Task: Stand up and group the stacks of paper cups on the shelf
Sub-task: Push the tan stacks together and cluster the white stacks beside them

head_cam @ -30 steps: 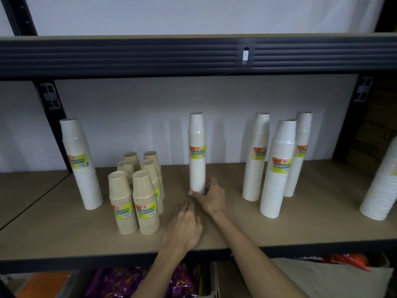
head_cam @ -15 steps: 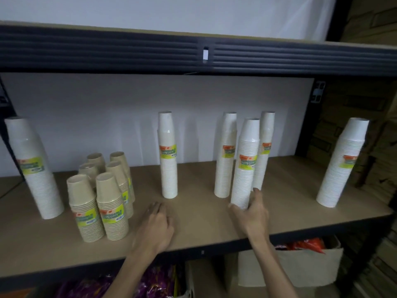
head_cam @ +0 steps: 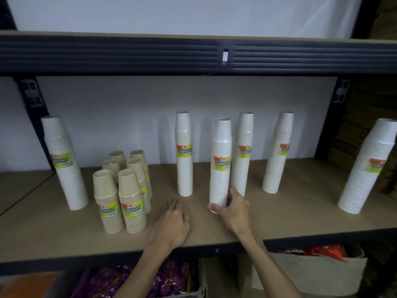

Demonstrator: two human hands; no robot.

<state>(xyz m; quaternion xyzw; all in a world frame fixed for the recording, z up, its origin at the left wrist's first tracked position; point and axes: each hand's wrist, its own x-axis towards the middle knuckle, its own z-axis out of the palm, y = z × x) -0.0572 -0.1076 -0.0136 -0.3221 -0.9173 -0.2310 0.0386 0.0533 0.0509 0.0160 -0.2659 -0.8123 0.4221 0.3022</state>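
On shelf (head_cam: 300,214), right hand (head_cam: 235,209) grip clasps white stack (head_cam: 222,168) base, now slid left toward centre stack (head_cam: 184,160); left hand (head_cam: 173,224) flat, released; grouping advancing.

Stacks (head_cam: 184,153) on shelf (head_cam: 290,214) (short ones (head_cam: 120,201) left)

Six white cup stacks (head_cam: 184,168) upright along shelf (head_cam: 300,211); brown stacks (head_cam: 131,203) clustered left.
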